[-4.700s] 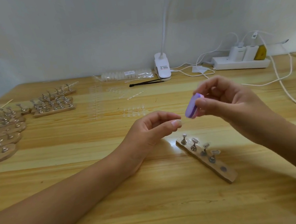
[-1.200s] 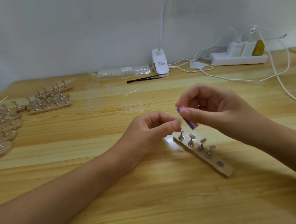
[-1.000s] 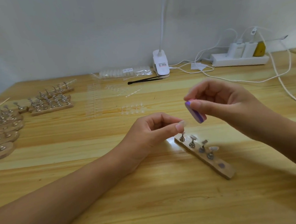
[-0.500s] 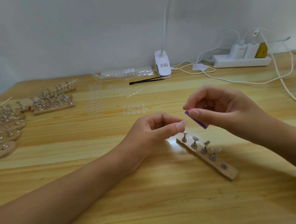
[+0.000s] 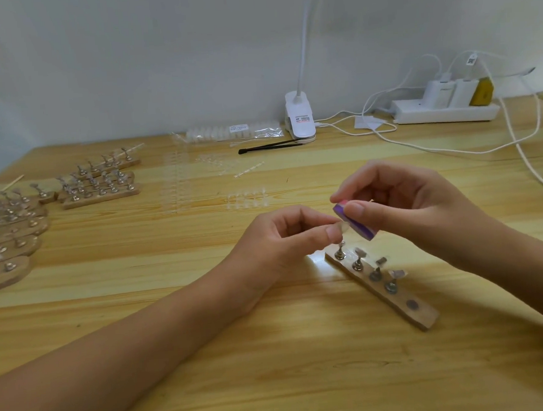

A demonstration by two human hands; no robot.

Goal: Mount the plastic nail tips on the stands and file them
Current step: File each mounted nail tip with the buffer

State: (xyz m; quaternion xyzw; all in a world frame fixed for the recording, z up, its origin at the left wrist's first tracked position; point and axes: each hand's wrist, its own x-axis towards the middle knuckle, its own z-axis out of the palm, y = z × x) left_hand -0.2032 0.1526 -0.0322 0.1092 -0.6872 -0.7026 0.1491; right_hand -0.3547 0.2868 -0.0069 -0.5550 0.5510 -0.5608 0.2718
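My left hand (image 5: 284, 236) pinches a clear plastic nail tip (image 5: 344, 227) between thumb and forefinger, just above the near-left end of a wooden strip (image 5: 396, 299). That strip carries several small metal stands (image 5: 358, 263), some topped with clear tips. My right hand (image 5: 413, 209) pinches a small purple file block (image 5: 353, 221), whose face touches the tip held by the left hand.
Several more wooden strips with stands (image 5: 97, 184) lie at the far left. Clear strips of loose nail tips (image 5: 247, 197), a bag of tips (image 5: 231, 133), black tweezers (image 5: 269, 146), a white clip lamp (image 5: 300, 121) and a power strip (image 5: 445, 112) with cables sit further back.
The file block has come down and left from its raised position onto the tip. The left hand has hardly moved.
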